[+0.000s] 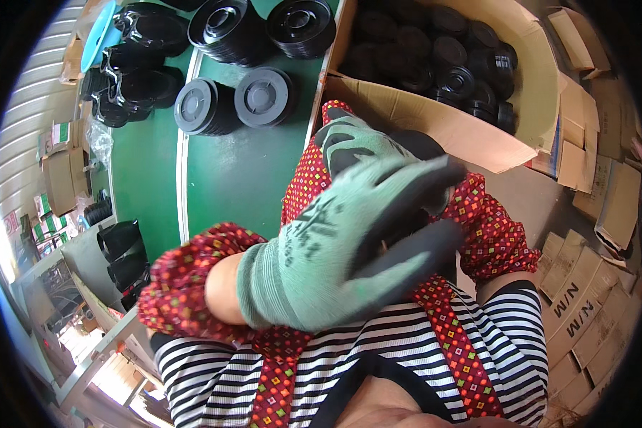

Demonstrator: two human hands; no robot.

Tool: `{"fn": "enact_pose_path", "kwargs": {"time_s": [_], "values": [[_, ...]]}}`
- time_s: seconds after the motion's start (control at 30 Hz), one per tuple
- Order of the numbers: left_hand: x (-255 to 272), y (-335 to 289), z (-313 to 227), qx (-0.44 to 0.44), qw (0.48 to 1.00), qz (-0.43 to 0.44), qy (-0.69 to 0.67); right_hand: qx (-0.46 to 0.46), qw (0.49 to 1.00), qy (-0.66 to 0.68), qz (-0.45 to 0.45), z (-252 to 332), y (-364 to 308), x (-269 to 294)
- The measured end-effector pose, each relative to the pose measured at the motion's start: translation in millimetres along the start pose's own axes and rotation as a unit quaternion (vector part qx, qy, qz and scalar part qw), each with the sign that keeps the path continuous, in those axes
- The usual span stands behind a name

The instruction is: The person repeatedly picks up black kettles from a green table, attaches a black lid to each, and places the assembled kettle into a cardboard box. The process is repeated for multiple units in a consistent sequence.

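- Left hand (335,242), nearest the camera, in a pale green glove with dark finger faces; it points right across the body, thumb spread from the fingers, partly blurred. A dark shape (394,227) fills the gap; whether it is a held part or the glove's own coating cannot be told.
- Right hand (364,143), similarly gloved, just beyond the left hand and partly covered by it; its fingers are bent, and its grip cannot be told.
- Patterned red sleeves (496,232) cover both forearms; a matching apron (303,178) lies over a black-and-white striped shirt (214,385).
- Green surface (235,178), far and left of the hands, crossed by a pale strip (184,153).
- Two stacks of round black parts (264,98) lean side by side on the surface, the nearest to the hands; two taller stacks (225,28) stand beyond.
- Glossy black vessels (150,87) cluster farther left, beside a light-blue round item (100,36).
- Open cardboard box (435,125), far right of the hands, containing many loose black discs (455,81).
- Flattened cartons (574,299) at right.
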State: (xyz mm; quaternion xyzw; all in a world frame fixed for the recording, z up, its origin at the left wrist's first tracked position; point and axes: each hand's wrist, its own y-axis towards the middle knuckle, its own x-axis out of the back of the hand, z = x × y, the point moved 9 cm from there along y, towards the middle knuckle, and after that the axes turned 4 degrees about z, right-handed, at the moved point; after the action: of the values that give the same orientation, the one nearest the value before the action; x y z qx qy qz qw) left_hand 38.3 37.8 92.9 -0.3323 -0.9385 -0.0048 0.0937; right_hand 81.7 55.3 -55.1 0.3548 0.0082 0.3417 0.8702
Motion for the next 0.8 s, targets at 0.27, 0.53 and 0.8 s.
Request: {"fn": "enact_pose_path", "kwargs": {"time_s": [0.27, 0.53, 0.8], "values": [[-47.3, 15.4, 10.7, 0.046, 0.844, 0.050, 0.531, -0.068, 0.993, -0.087, 0.044, -0.3, 9.4, -3.7], [20.2, -16.8, 46.9, 0.209, 0.872, -0.011, 0.443, -0.121, 0.972, -0.199, 0.041, -8.1, 18.8, -22.7], [46.2, -34.8, 71.8, 0.299, 0.909, 0.009, 0.291, -0.260, 0.940, -0.211, 0.059, 2.9, 22.3, 4.1]]}}
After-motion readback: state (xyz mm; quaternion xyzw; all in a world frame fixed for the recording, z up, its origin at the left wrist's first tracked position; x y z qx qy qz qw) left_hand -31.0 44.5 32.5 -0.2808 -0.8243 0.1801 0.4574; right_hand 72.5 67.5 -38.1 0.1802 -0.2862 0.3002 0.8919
